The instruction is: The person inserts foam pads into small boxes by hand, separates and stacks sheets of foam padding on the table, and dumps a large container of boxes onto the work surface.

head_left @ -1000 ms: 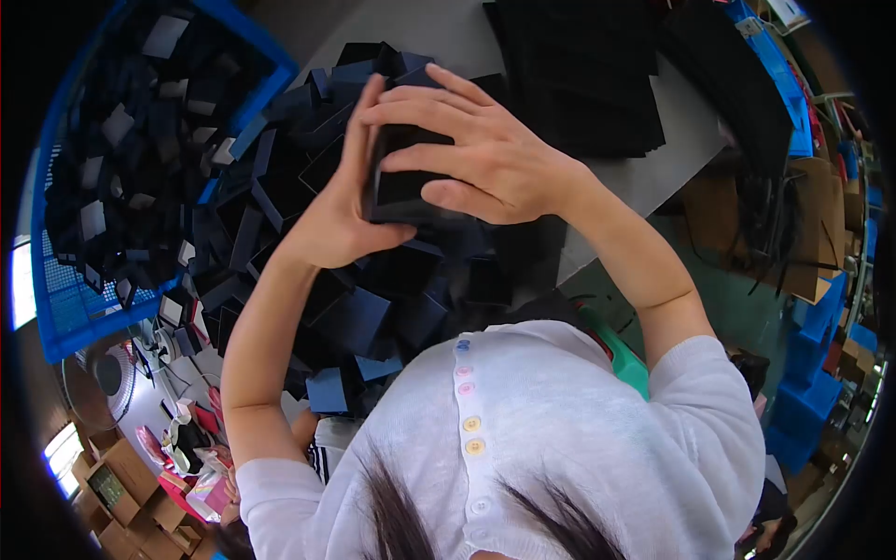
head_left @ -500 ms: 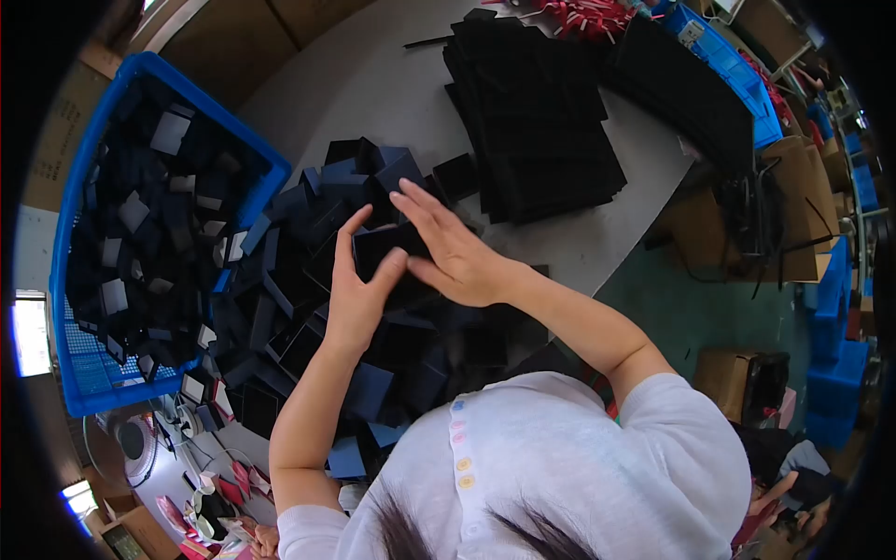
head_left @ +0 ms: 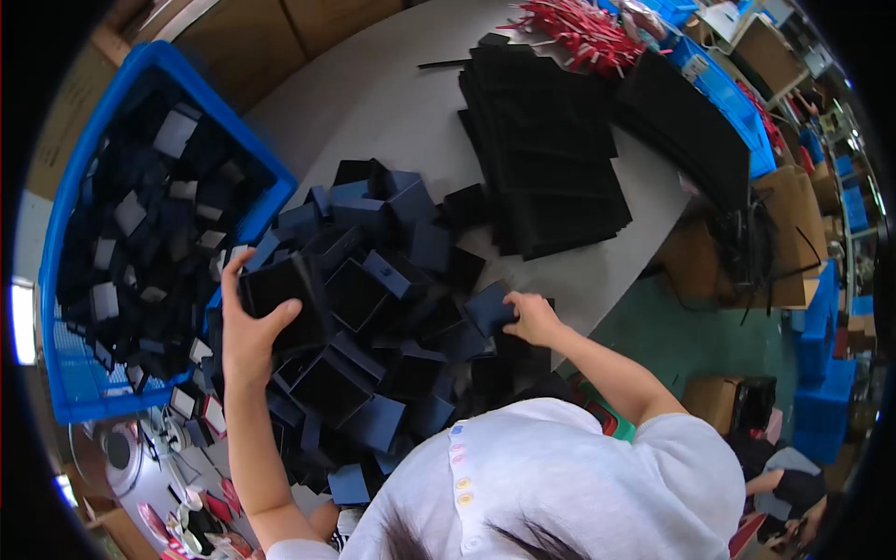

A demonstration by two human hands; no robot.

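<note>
On the left of the pile, my left hand (head_left: 250, 334) is closed round a black box (head_left: 268, 287), its thumb across the dark face and its fingers along the far edge. My right hand (head_left: 536, 320), at the pile's right side, pinches the edge of a small dark blue box (head_left: 487, 309) between thumb and fingers. Between the hands lies a heap of dark blue and black boxes (head_left: 358, 294), several of them open and tilted at all angles.
A blue plastic crate (head_left: 280, 191) filled with similar boxes stands at the left. Stacked black sheets (head_left: 546, 149) lie on the grey table (head_left: 373, 89), with red strips (head_left: 579, 33) behind. Cardboard boxes (head_left: 793, 238) are to the right. Another person (head_left: 789, 481) is at lower right.
My hands, close together over the pile before, have moved apart. The left went left with the black box; the right went right and down onto a blue box.
</note>
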